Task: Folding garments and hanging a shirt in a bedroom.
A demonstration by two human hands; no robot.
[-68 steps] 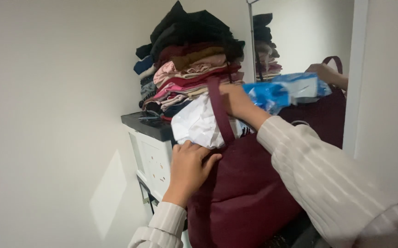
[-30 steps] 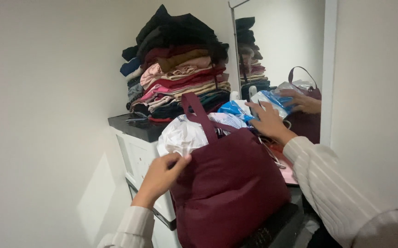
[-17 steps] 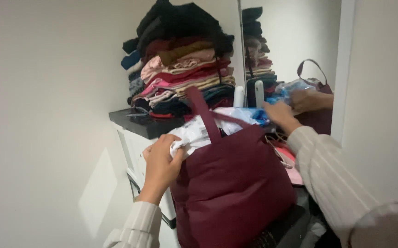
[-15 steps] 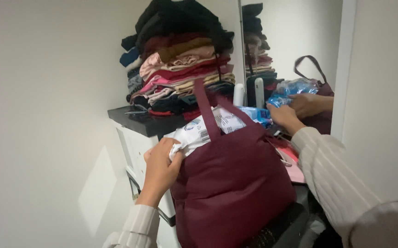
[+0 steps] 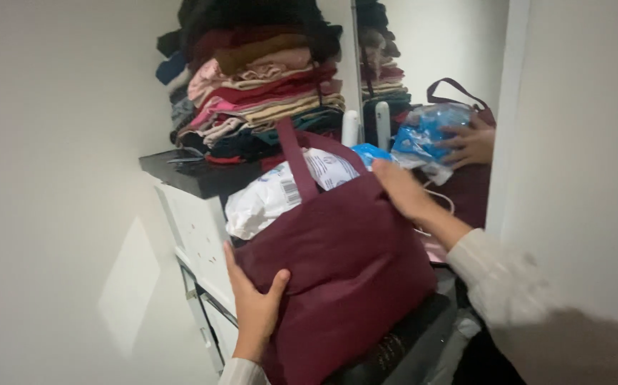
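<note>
A maroon fabric tote bag [image 5: 344, 264] leans against a white drawer unit [image 5: 198, 235]. A white plastic package [image 5: 269, 196] sticks out of its open top beside the strap [image 5: 291, 160]. My left hand [image 5: 255, 310] grips the bag's lower left side. At the bag's upper right edge, my right hand [image 5: 403, 187] holds a blue plastic package [image 5: 371, 152] over the opening. The mirror [image 5: 433, 64] behind repeats this hand and the blue package.
A tall, leaning stack of folded clothes [image 5: 259, 85] sits on the unit's black top [image 5: 191, 175], just behind the bag. Two white bottles [image 5: 350, 128] stand by the mirror. White walls close in on the left and right.
My left hand has dropped from the white package at the bag's mouth to the bag's lower side. My right hand stays at the bag's top with the blue package.
</note>
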